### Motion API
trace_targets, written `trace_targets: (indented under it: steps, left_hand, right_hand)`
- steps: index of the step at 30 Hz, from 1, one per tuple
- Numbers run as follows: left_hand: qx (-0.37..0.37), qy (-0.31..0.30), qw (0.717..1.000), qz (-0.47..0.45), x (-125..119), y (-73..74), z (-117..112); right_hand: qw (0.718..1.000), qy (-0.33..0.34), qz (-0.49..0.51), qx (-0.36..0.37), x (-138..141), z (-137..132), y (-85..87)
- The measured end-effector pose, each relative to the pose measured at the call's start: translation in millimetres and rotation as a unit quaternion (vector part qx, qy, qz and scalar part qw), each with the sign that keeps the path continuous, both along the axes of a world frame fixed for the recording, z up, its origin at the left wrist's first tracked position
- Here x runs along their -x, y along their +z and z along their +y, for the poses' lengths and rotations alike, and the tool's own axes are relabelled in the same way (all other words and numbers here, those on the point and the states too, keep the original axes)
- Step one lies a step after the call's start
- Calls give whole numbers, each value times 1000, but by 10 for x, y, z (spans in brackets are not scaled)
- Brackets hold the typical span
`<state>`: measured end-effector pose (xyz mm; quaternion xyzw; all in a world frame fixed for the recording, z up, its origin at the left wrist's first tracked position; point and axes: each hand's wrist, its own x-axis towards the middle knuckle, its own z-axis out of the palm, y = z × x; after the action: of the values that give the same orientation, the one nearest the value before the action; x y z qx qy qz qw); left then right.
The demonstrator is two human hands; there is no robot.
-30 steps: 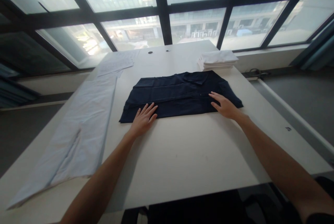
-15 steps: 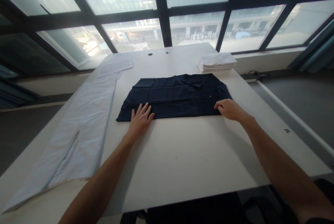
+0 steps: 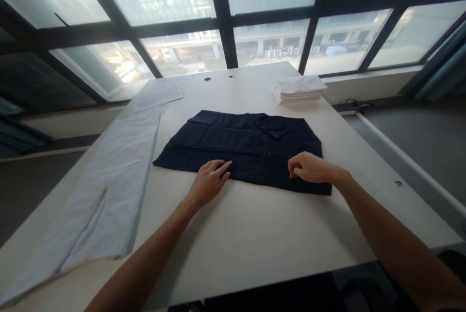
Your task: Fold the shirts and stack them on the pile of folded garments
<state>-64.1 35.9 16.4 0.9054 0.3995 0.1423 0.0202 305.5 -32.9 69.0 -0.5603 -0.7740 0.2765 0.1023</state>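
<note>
A folded navy cloth garment [image 3: 240, 142], with a turned flap at its far edge and small round studs near its right end, lies flat on the white table [image 3: 255, 234]. My left hand [image 3: 211, 180] rests on its near edge left of the middle, fingers stretched out and holding nothing. Toward the right end, my right hand [image 3: 309, 167] is closed, its fingers curled down against the navy fabric. The fingertips of that hand are partly hidden. The garment lies at a slant, its right near corner closest to me.
Along the left side lies a long white cloth [image 3: 109, 181] with a slit. Sheets of paper [image 3: 160, 93] are behind it. A stack of folded white cloth [image 3: 300, 90] stands at the back right. Windows [image 3: 269, 45] rise beyond the far edge.
The garment has turned, its right end coming toward me. My right hand has moved nearer and slightly left. My left hand has slid right and nearer along the front edge.
</note>
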Motion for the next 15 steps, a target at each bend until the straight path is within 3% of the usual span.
trace_targets:
  steps: [6,9,11,15]
  left_hand:
    - [0,62,998,23,36,-19,59]
    - [7,97,995,26,35,-16,75]
    - [12,117,993,28,42,-21,116]
    - [23,149,988,22,131,-58,289]
  right_hand:
    - [993,113,22,-4,488,-186,-34]
    - [987,141,80,-11,506,-203,-39]
    - [991,91,85,-56,401,-149,-72]
    - [978,-85,24,-190,67,69,-248]
